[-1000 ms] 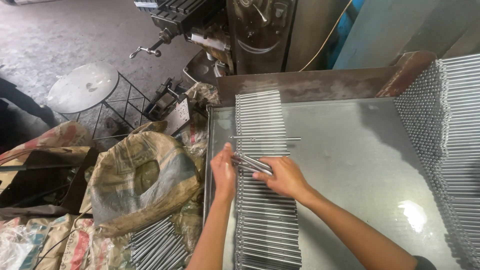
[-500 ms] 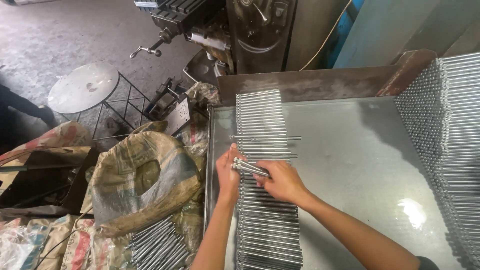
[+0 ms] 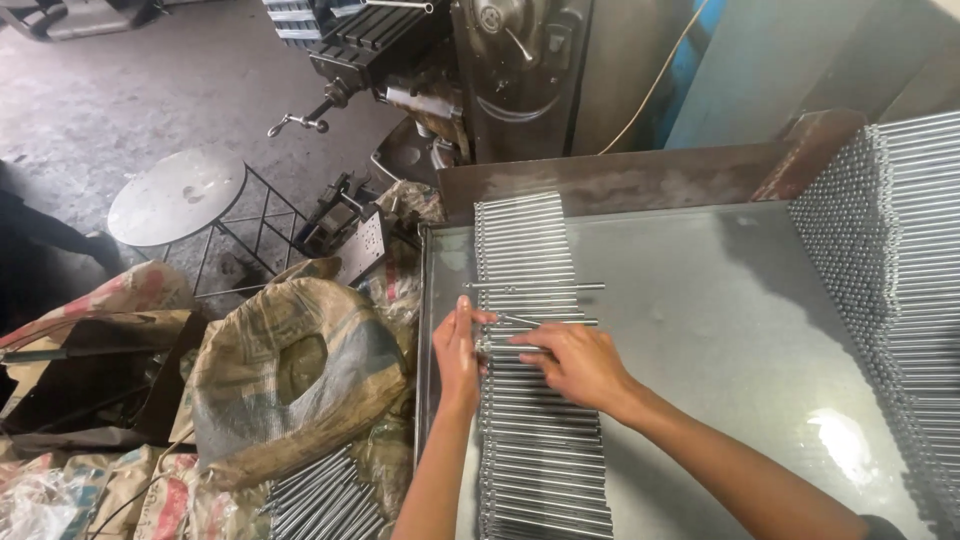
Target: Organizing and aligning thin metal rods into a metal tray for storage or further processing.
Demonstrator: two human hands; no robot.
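Observation:
A long row of thin silver metal rods [image 3: 525,250] lies side by side along the left part of a grey sheet-metal table [image 3: 720,330]. My left hand [image 3: 458,350] presses against the rods' left ends at the table's edge. My right hand [image 3: 578,362] rests palm down on the row, fingers on a few rods [image 3: 515,345] between both hands. Two rods [image 3: 545,288] just beyond the hands stick out to the right of the row.
A tall stack of the same rods [image 3: 890,260] fills the table's right side. Sacks [image 3: 285,370] and loose rods [image 3: 325,495] lie on the floor at the left. A round metal stool [image 3: 175,195] and a dark machine [image 3: 500,70] stand farther back.
The few rods held slanted above the row a second ago now lie flat in it. Both hands have lowered onto the row, the left one at its left ends.

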